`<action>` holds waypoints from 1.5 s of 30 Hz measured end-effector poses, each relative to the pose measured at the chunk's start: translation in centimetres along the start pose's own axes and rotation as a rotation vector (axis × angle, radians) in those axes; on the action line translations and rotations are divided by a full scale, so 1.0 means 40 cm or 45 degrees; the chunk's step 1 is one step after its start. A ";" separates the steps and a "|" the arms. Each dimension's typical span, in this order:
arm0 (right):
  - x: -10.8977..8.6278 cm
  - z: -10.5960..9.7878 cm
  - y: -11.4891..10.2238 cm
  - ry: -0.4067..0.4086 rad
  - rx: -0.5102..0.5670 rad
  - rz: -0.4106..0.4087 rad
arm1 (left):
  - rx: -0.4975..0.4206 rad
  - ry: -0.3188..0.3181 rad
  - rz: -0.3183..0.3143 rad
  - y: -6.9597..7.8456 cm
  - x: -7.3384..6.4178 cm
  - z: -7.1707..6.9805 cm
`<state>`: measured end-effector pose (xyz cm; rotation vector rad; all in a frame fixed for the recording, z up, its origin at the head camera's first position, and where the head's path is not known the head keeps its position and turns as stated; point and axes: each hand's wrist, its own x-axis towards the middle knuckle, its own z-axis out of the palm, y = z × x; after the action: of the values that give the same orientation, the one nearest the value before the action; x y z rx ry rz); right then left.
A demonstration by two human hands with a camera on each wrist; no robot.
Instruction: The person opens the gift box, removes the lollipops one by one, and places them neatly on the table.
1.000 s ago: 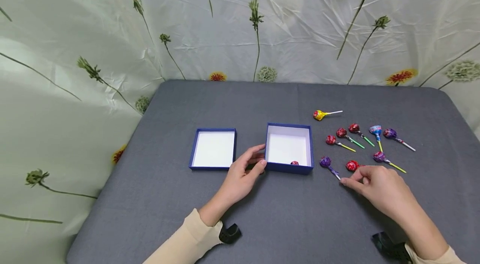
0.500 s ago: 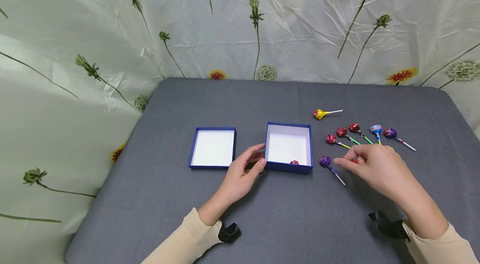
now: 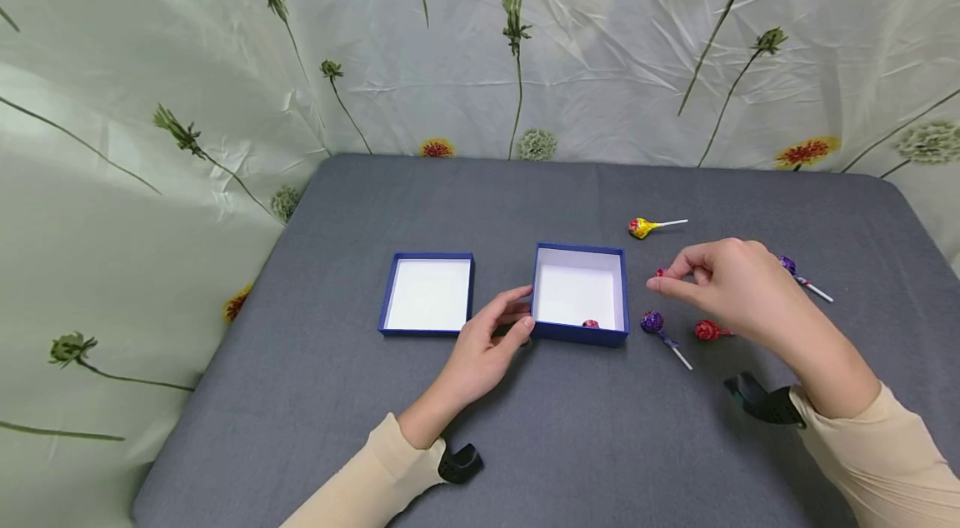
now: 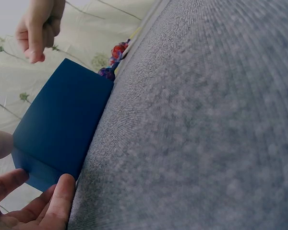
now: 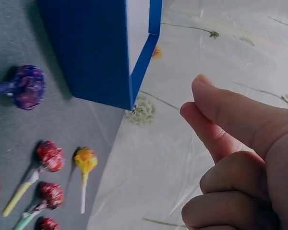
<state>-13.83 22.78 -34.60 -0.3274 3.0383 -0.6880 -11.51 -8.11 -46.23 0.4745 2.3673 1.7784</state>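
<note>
My left hand (image 3: 487, 349) rests its fingertips against the left side of an open blue box (image 3: 583, 335) with a white inside. The thumb lies near the box's front left corner. In the left wrist view those fingers (image 4: 62, 194) touch the blue wall. My right hand (image 3: 738, 286) is raised right of the box, fingers curled and thumb close to the index finger. The right wrist view shows nothing between the fingertips of that hand (image 5: 235, 139). Below it lie a purple lollipop (image 3: 652, 322) and a red lollipop (image 3: 707, 330). One red lollipop head (image 3: 590, 324) shows inside the box.
Left of the box lies its white-lined blue lid (image 3: 427, 295). A yellow lollipop (image 3: 640, 228) lies at the back, and another purple one (image 3: 787, 265) to the right. Several red lollipops (image 5: 50, 155) appear in the right wrist view. My right hand covers others in the head view.
My right hand has left the purple lollipop's stick and moved up and away over the other lollipops, empty. The purple lollipop stays in place. My left hand has kept still at the box.
</note>
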 end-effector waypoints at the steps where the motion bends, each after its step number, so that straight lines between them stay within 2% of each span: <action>1: 0.007 -0.002 -0.005 -0.018 0.000 -0.001 | 0.000 0.000 0.002 0.000 0.000 -0.001; 14: 0.104 0.019 -0.081 -0.249 -0.002 -0.143 | -0.002 0.006 0.002 -0.001 0.003 0.000; 19: 0.145 0.041 -0.111 -0.391 -0.004 -0.181 | 0.002 0.011 -0.012 0.005 0.002 0.000; 26: 0.205 0.088 -0.142 -0.607 0.001 -0.292 | 0.006 0.018 -0.049 0.007 0.007 0.003; 29: 0.223 0.106 -0.154 -0.710 -0.035 -0.305 | -0.004 0.016 -0.060 0.009 0.009 0.005; 39: 0.247 0.153 -0.201 -0.906 -0.171 -0.345 | -0.010 0.015 -0.022 0.000 0.005 0.001; 45: 0.244 0.177 -0.206 -0.905 -0.191 -0.364 | -0.008 0.004 -0.011 -0.001 0.004 -0.002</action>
<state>-21.34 10.52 -37.14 -0.8170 2.3787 -0.2565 -11.68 -8.13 -46.22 0.4606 2.3617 1.7835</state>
